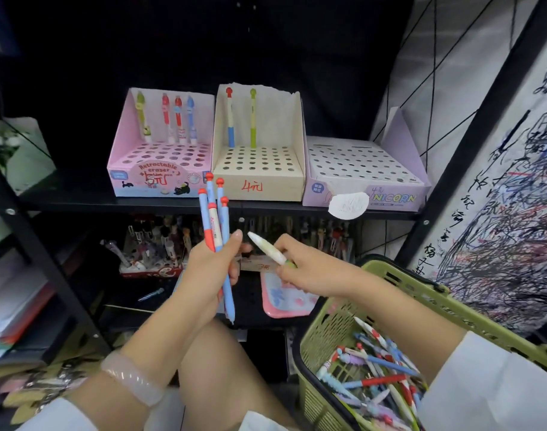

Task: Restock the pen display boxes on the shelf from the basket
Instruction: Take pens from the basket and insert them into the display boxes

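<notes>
Head view: left hand (208,269) fingers grip a bunch of pens (216,225) upright at frame centre; right hand (306,269) fingers pinch a green-white pen (267,247). Upper-centre cream box (259,181) holds two pens; lower-right green basket (328,331) holds many.

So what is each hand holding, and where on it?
Left hand grips a bunch of red-capped pens around their middles; right hand pinches a pale green pen near one end.

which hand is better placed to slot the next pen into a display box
The right hand, probably. It pinches one white-and-green pen alone, tip toward the shelf, below the cream box. The left hand grips a bundle of pens, so it cannot easily place one.
</notes>
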Motion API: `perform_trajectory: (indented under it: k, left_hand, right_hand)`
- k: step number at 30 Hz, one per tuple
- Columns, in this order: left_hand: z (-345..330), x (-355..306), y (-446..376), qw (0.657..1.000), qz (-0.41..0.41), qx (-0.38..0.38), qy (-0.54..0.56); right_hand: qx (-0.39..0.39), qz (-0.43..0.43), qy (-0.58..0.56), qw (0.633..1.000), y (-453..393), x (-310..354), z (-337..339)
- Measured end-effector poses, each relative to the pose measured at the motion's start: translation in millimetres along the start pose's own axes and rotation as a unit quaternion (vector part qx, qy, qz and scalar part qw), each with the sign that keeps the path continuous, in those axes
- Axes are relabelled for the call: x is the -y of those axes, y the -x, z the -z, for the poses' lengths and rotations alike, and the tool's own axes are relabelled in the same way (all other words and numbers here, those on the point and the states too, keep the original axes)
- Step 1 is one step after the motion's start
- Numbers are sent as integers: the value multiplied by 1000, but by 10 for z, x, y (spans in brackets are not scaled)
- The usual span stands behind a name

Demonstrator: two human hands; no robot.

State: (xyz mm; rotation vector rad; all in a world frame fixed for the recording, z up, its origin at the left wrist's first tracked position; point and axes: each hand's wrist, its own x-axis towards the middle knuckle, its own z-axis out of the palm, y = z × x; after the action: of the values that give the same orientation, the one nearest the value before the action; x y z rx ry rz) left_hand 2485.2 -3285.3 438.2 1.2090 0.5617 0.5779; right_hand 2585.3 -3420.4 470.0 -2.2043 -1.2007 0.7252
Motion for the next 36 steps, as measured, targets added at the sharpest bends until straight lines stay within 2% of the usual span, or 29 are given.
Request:
perform_trajectory:
  k: [3,6,8,10,12,14,16,17,19,21,23,26,30,34,36]
  left_hand:
    - [86,-43,-58,999,37,-4,1]
    - [156,-84,-63,995,62,46,-56]
    - [182,-131,-38,990,72,92,-74]
    - [191,-190,-31,988,76,118,-59]
    - [185,-257,-45,990,61,121,-45]
    - [191,-312,-80,994,33,104,-26]
    - [217,-359,-129,997,4,81,-12]
    - [237,-381,-151,997,-7,72,-7]
    - [281,-417,-183,998,-20,64,1]
    - [323,-443,-203,998,-23,64,7]
    - [372,-469,-220,998,-26,62,11]
    - [501,-511,-268,998,-34,46,8]
    - [749,-620,-392,998,-53,11,8]
    - [1002,-871,-558,995,-91,-23,43]
    - [1126,-999,-639,991,-117,-33,60]
  right_hand:
    - [-33,103,208,972,-83,87,53]
    - [-113,178,433,876,-186,180,107]
    - [-161,226,482,831,-226,239,153]
    - [-180,256,480,820,-272,300,207]
    - [-205,256,456,827,-343,352,264]
    - [-270,237,405,841,-405,415,319]
    - [-348,209,262,875,-433,500,372]
    - [-365,188,143,900,-453,539,395]
    - [-305,127,-130,935,-509,642,415]
    - [-185,88,-343,917,-608,723,391]
    - [-122,92,-433,888,-687,790,360]
    - [-114,111,-477,864,-808,891,360]
    - [-149,137,-402,893,-1032,1085,329]
    - [-220,176,-382,880,-1366,1468,491]
    - [-281,210,-321,880,-1601,1668,649]
